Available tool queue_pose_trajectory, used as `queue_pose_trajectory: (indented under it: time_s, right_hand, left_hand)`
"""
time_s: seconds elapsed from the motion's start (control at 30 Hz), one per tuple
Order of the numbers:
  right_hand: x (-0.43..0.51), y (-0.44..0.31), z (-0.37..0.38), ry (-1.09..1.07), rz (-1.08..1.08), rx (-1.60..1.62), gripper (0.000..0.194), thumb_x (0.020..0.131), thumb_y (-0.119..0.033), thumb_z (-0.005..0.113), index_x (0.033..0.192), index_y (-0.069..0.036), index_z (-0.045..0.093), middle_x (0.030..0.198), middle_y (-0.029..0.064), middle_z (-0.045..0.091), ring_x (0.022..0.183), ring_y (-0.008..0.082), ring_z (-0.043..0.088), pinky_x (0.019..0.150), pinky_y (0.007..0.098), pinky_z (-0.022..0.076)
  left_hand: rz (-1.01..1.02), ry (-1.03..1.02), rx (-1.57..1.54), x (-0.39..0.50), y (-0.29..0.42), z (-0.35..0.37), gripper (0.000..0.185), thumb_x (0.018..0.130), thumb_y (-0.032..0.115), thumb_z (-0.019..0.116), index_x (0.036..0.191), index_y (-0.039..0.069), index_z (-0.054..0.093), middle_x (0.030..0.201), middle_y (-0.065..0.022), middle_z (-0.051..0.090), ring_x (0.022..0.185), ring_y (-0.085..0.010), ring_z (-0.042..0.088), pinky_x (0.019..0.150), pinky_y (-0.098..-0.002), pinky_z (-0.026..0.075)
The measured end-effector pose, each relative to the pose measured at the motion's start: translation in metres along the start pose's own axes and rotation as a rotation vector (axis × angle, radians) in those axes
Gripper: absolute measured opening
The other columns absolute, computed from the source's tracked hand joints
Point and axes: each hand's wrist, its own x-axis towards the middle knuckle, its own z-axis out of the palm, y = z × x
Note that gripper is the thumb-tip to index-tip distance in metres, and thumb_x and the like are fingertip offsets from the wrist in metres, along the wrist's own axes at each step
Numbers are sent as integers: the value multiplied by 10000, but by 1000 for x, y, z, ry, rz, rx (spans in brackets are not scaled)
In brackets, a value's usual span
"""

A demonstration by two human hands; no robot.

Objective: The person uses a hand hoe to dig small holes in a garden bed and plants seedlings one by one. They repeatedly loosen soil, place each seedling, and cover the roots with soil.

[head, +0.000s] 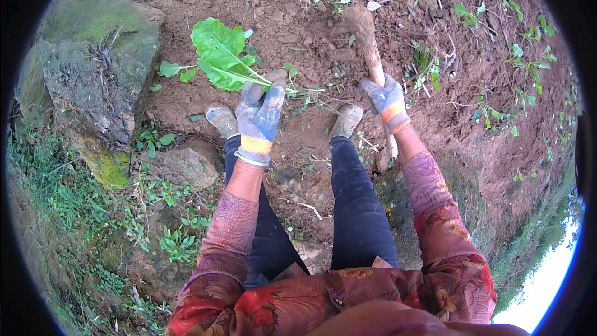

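Note:
My left hand (260, 107), in a soiled grey and blue work glove with an orange cuff, pinches the stems of a leafy green plant (219, 51). Its broad, holed leaves spread up and to the left over brown soil. On the right, my right hand (386, 95), gloved alike, grips the wooden handle (373, 58) of a digging tool, perhaps a hoe. The tool's head (358, 21) is caked with earth and rests on the soil, so its shape is hard to tell. The handle's lower end shows below my right hand.
A large mossy rock (102, 65) stands at the left. My shoes (347, 119) are on bare soil between the hands. Lower rocks (191, 163) and weeds (177, 242) lie at lower left. Small green seedlings (527, 63) dot the soil slope at the right. Bright ground or water shows at lower right.

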Motion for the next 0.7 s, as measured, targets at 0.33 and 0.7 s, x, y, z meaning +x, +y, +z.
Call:
queue_pose_trajectory:
  time_s: [0.33,0.7]
  right_hand:
    - [33,-14,23,-38,47,158,258,811,-259,721,847,-42,586,598,-11,524,434,85,469,379,268,376]
    - [-1,-22,19,186,-140,196,162,839,-193,706,861,-50,631,615,17,573,484,91,545,431,248,447]
  left_hand:
    - [-65,-1,-212,2,-4,43,228,883,179,677,1078,62,687,905,18,662,667,-19,531,546,-176,424]
    - [-69,65,-208,22,-34,36,155,870,116,674,998,32,695,927,-29,666,774,-73,569,679,-243,479]
